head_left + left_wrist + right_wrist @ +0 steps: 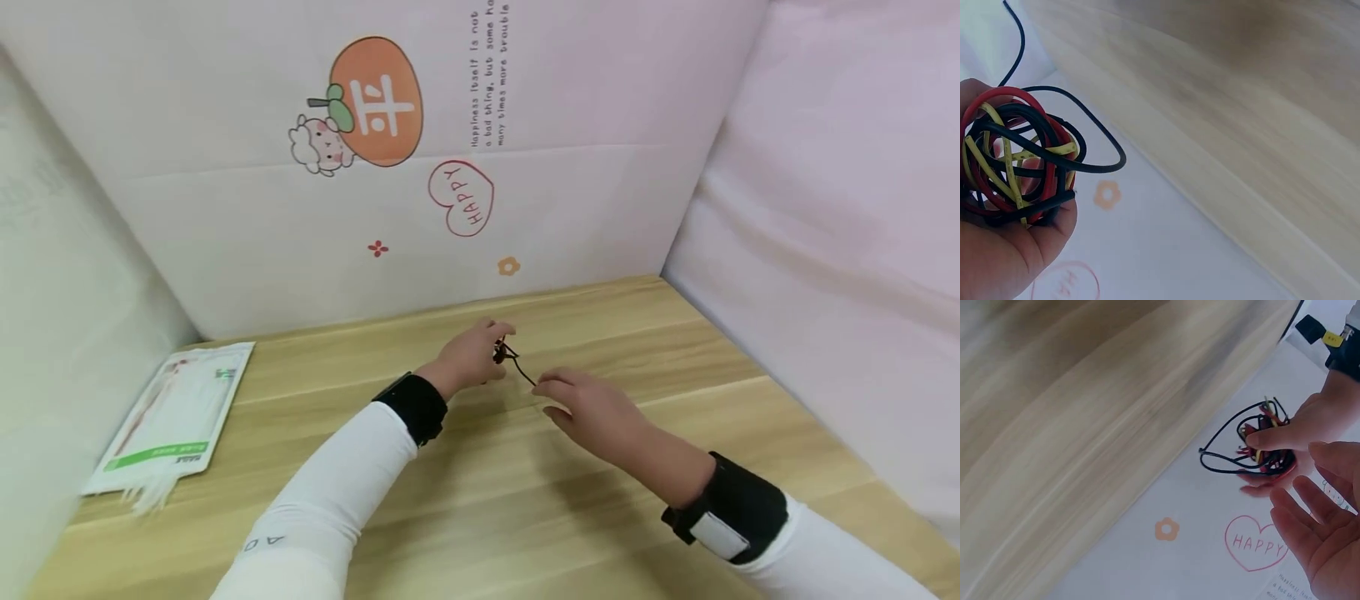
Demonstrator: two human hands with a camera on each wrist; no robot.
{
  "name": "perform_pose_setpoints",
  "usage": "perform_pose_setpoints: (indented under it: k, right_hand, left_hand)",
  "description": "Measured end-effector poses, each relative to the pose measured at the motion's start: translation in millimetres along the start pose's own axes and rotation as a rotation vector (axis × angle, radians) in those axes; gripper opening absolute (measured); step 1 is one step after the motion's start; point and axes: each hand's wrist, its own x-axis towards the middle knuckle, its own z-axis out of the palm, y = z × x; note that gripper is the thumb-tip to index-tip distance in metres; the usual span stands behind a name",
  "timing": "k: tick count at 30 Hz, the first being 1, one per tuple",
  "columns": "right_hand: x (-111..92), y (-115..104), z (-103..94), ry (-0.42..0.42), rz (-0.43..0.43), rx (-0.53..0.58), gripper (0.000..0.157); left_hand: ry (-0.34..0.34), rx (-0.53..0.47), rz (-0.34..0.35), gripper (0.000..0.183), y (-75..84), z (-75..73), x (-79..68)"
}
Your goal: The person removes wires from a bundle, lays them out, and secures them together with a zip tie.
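Note:
My left hand (471, 357) grips a tangled bundle of electrical wires (1022, 156) in red, black and yellow, held above the table. The left wrist view shows the bundle lying in the palm, thumb and fingers around it. One black wire loop (1216, 464) sticks out from the coil. In the head view a thin black wire (522, 371) runs from the bundle toward the fingertips of my right hand (592, 412). Those fingers look spread and relaxed in the right wrist view, with no wire seen between them.
On the wood-grain table (480, 508), a white and green plastic packet (176, 408) lies at the far left, with pale strips (152, 492) at its near end. A printed white backdrop (247, 250) rises behind the table, and a white side wall (840, 200) stands at the right.

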Motion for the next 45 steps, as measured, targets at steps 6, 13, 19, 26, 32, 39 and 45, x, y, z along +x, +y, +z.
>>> perform_pose_setpoints:
  k: [6, 13, 19, 26, 32, 39, 45]
  right_hand:
    - [30.1, -9.4, 10.5, -0.036, 0.025, 0.032, 0.025]
    - [70.7, -18.3, 24.1, -0.045, 0.106, 0.077, 0.021]
    - [92.9, -25.0, 38.0, -0.201, 0.213, 0.179, 0.028]
    - [109.0, -37.3, 58.5, -0.179, 0.133, 0.155, 0.014]
    - [114.8, -44.5, 63.0, -0.077, 0.096, 0.066, 0.009]
    - [115.4, -40.4, 61.5, -0.068, 0.095, 0.011, 0.008]
    - [115.0, -33.8, 59.3, -0.053, 0.127, 0.008, 0.006]
  left_hand:
    - [0.033, 0.028, -0.012, 0.038, -22.5, -15.5, -34.2]
    - [0.121, -0.047, -0.005, 0.016, -38.0, -32.0, -71.6]
    - [0.233, -0.083, 0.005, 0.012, -44.5, -40.4, -93.9]
    - [0.298, -0.082, -0.049, 0.013, -56.8, -39.6, -111.7]
    - [0.212, 0.096, -0.099, 0.026, -68.2, -35.2, -120.6]
    - [0.136, 0.160, -0.010, 0.027, -69.6, -33.4, -127.7]
    - [0.105, 0.118, 0.069, 0.022, -75.1, -30.9, -127.7]
